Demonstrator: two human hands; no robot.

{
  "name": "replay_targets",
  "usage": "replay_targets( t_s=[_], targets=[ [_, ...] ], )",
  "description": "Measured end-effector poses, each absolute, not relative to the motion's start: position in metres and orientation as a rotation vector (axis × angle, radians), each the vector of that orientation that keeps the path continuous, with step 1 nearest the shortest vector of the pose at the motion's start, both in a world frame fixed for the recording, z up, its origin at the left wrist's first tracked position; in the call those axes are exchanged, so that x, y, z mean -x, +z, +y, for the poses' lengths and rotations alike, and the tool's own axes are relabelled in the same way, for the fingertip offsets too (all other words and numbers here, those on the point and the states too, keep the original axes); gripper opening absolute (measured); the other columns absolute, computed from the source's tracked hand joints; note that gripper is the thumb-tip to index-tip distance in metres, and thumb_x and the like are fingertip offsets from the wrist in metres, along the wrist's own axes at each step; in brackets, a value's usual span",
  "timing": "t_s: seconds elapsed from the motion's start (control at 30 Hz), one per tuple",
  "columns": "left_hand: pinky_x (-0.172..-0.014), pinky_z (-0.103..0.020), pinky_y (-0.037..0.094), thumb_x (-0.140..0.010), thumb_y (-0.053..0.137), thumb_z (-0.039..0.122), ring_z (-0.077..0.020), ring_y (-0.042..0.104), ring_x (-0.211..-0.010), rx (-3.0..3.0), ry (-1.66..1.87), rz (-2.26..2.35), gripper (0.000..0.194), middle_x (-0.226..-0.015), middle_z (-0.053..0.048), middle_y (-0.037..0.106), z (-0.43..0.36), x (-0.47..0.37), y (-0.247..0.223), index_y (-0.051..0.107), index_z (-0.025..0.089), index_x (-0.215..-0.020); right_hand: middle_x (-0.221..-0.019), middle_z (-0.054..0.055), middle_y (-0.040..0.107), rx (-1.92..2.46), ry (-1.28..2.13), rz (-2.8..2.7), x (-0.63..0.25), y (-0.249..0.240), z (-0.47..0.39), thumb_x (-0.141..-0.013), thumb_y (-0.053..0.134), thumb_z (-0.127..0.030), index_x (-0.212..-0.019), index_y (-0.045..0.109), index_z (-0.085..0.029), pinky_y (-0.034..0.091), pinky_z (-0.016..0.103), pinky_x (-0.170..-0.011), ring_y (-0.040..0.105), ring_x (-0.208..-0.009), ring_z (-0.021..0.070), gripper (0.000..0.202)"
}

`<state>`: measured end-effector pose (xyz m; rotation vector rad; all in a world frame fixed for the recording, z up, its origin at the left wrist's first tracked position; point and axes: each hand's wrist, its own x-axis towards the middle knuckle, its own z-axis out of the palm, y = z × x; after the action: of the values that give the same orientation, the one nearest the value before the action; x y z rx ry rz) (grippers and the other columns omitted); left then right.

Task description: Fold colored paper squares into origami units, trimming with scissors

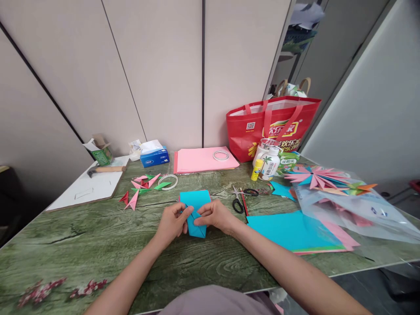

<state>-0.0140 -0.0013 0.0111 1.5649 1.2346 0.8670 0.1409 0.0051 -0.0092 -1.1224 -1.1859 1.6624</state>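
A folded piece of blue paper (197,231) with creased flaps is between my hands, just over the table. My left hand (173,221) pinches its left edge between thumb and fingers. On the other side my right hand (216,215) is closed on its right edge, with the fingertips on a folded flap. Right behind it shows a flat blue paper area (194,197) with a thin pink edge; I cannot tell whether the two are joined. Scissors (241,197) with black handles and a red pencil (244,203) lie to the right of my right hand.
Folded paper pieces (133,200) and a tape roll (168,181) lie at left, near a hammer (106,169). Pink sheets (203,159) lie at the back. A glue stick (257,169), white bottle (269,164) and red bag (241,133) stand behind; blue sheets (292,229) lie at right.
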Motion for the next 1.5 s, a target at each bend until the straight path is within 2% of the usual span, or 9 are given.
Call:
replay_targets(
  t_s=[0.27, 0.5, 0.73, 0.87, 1.03, 1.17, 1.33, 1.5],
  targets=[
    [-0.031, -0.016, 0.028, -0.072, 0.053, 0.043, -0.0061, 0.04, -0.03, -1.463, 0.874, 1.132, 0.033, -0.04, 0.003, 0.053, 0.0042, 0.0198, 0.006, 0.048, 0.015, -0.056, -0.058, 0.0, 0.064, 1.088, 1.664, -1.267, -0.1415, -0.0072, 0.0046, -0.033, 0.079, -0.03, -0.061, 0.064, -0.011, 0.04, 0.025, -0.053, 0.054, -0.051, 0.011, 0.036],
    [-0.034, -0.018, 0.032, -0.07, 0.056, 0.043, -0.0071, 0.043, -0.033, -1.4, 0.914, 1.072, 0.033, -0.041, 0.001, 0.054, 0.0041, 0.0197, 0.0065, 0.05, 0.014, -0.055, -0.056, -0.001, 0.063, 1.079, 1.669, -1.279, -0.144, -0.0073, 0.0067, -0.033, 0.079, -0.028, -0.061, 0.064, -0.012, 0.04, 0.024, -0.051, 0.053, -0.049, 0.0099, 0.035],
    [-0.038, -0.021, 0.038, -0.07, 0.056, 0.046, -0.0099, 0.049, -0.037, -1.346, 0.946, 1.031, 0.033, -0.046, 0.0, 0.056, 0.0041, 0.0204, 0.011, 0.059, 0.012, -0.067, -0.05, -0.004, 0.059, 1.097, 1.629, -1.241, -0.1457, -0.0096, 0.0092, -0.024, 0.081, -0.026, -0.058, 0.063, -0.012, 0.037, 0.022, -0.049, 0.049, -0.047, 0.0086, 0.041],
    [-0.042, -0.024, 0.041, -0.07, 0.055, 0.046, -0.0128, 0.053, -0.039, -1.294, 0.966, 1.048, 0.036, -0.048, 0.0, 0.057, 0.0041, 0.0209, 0.0118, 0.062, 0.011, -0.071, -0.049, -0.003, 0.058, 1.096, 1.623, -1.296, -0.1443, -0.0127, 0.0084, -0.027, 0.08, -0.028, -0.059, 0.064, -0.011, 0.035, 0.021, -0.047, 0.046, -0.046, 0.008, 0.04],
    [-0.042, -0.023, 0.039, -0.071, 0.052, 0.048, -0.0126, 0.053, -0.039, -1.44, 0.869, 1.116, 0.037, -0.047, 0.001, 0.056, 0.0039, 0.0217, 0.0143, 0.061, 0.013, -0.064, -0.05, -0.003, 0.058, 1.097, 1.589, -1.318, -0.1432, -0.0115, 0.0073, -0.029, 0.08, -0.03, -0.059, 0.064, -0.012, 0.036, 0.021, -0.046, 0.047, -0.046, 0.0083, 0.038],
    [-0.036, -0.019, 0.031, -0.072, 0.051, 0.046, -0.008, 0.044, -0.031, -1.597, 0.801, 1.208, 0.04, -0.04, 0.001, 0.053, 0.0037, 0.0214, 0.012, 0.052, 0.014, -0.049, -0.05, -0.003, 0.058, 1.112, 1.522, -1.402, -0.1421, -0.0101, 0.0061, -0.035, 0.077, -0.033, -0.059, 0.064, -0.012, 0.035, 0.021, -0.044, 0.048, -0.046, 0.009, 0.034],
    [-0.037, -0.019, 0.032, -0.072, 0.051, 0.046, -0.0075, 0.043, -0.033, -1.473, 0.8, 1.116, 0.038, -0.042, 0.0, 0.055, 0.0037, 0.0217, 0.0078, 0.056, 0.014, -0.052, -0.057, 0.0, 0.063, 1.078, 1.519, -1.474, -0.1427, -0.0109, 0.0059, -0.041, 0.075, -0.033, -0.062, 0.066, -0.012, 0.036, 0.022, -0.047, 0.051, -0.049, 0.0104, 0.031],
    [-0.04, -0.02, 0.036, -0.069, 0.057, 0.044, -0.0078, 0.045, -0.038, -1.348, 0.792, 1.013, 0.035, -0.046, -0.003, 0.057, 0.0034, 0.0222, 0.0092, 0.058, 0.011, -0.055, -0.056, -0.001, 0.062, 1.08, 1.561, -1.447, -0.1473, -0.0127, 0.0093, -0.038, 0.077, -0.029, -0.065, 0.066, -0.011, 0.036, 0.021, -0.048, 0.049, -0.049, 0.0089, 0.035]
  ],
)
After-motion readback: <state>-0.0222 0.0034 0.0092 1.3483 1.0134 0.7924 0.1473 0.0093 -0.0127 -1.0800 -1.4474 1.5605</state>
